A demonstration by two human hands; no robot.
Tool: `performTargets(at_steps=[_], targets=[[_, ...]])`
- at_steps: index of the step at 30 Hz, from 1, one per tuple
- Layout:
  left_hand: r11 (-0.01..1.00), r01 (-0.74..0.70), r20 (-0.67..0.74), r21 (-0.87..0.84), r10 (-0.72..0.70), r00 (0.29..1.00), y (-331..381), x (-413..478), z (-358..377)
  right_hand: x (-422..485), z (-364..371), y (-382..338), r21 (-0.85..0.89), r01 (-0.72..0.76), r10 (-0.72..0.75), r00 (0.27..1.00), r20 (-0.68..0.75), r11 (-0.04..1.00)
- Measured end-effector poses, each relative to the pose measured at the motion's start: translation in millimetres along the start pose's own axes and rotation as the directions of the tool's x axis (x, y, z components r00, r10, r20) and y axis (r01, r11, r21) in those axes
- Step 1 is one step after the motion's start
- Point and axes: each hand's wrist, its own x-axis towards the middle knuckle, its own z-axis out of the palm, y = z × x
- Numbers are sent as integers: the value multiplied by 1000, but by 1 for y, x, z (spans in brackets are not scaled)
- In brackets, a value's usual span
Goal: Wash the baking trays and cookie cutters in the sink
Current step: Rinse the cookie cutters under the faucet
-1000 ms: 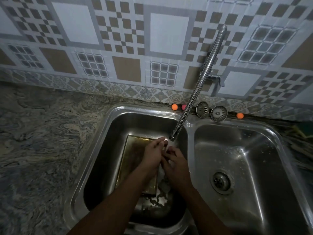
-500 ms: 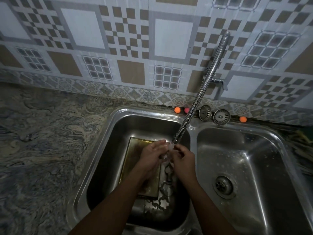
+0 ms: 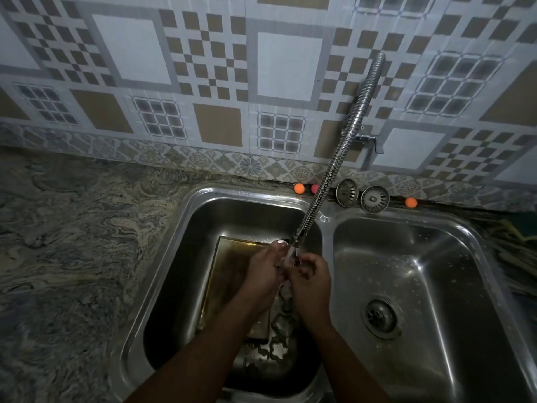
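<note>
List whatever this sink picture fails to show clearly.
Head view only.
- What, if anything, the left hand and right hand hold under the tap: hidden between them.
- Baking tray: right part covered by the left hand.
- Cookie cutters: shapes lost in darkness and glare.
- Green thing at far right: cut off by the frame's edge.

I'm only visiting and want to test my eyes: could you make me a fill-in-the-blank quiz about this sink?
1. The baking tray lies in the ____ basin of the sink.
2. ____ metal strainers rest on the ledge behind the sink.
3. Of the three small balls by the wall, two are orange and one is ____.
Missing words: left; two; pink.
</note>
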Motion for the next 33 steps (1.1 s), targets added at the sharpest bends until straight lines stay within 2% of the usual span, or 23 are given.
performTargets(at_steps=[1,4,7,9,11,15,19,21,23,26,28,29,30,32,33], targets=[[1000,3,16,14,-3,1000,0,0,-3,6,0,1,-2,-33,33,999,7,999],[995,26,55,91,-31,998,-1,-4,-14,21,-1,0,-111,-9,18,996,82,994],[905,-23,69,424,-8,998,-8,0,-25,24,-1,-4,-210,42,-38,999,21,977],[835,-77,65,545,50,997,-9,2,-29,22,1,-3,-258,101,-100,995,15,961],[806,-127,74,579,103,992,-9,-1,-29,19,2,-2,-282,149,-149,989,21,948],[709,-234,31,665,286,958,-14,-1,-29,16,7,0,-290,130,-122,992,45,948],[820,-147,-189,554,295,937,-14,-2,-18,12,7,4,-279,284,-264,958,107,917],[810,-149,-246,567,339,908,-12,1,-18,13,6,3,-276,286,-258,957,133,918],[779,-185,-254,599,404,879,-9,2,-18,15,5,-3,-248,197,-163,975,152,949],[730,-375,-98,571,514,852,-4,-3,-16,14,8,-18,-231,3,43,980,193,973],[678,-478,21,558,564,825,-1,-11,-12,16,13,-27,-48,-210,215,966,146,976],[697,-495,45,519,556,830,2,-14,-8,19,17,-30,84,-349,335,931,145,933],[751,-472,28,462,520,854,6,-16,-4,21,21,-34,227,-482,449,875,181,846],[870,-367,-46,330,404,914,13,-15,5,23,26,-40,529,-641,583,755,301,557],[907,-313,-70,283,345,936,15,-15,10,24,26,-42,629,-646,594,729,340,433]])
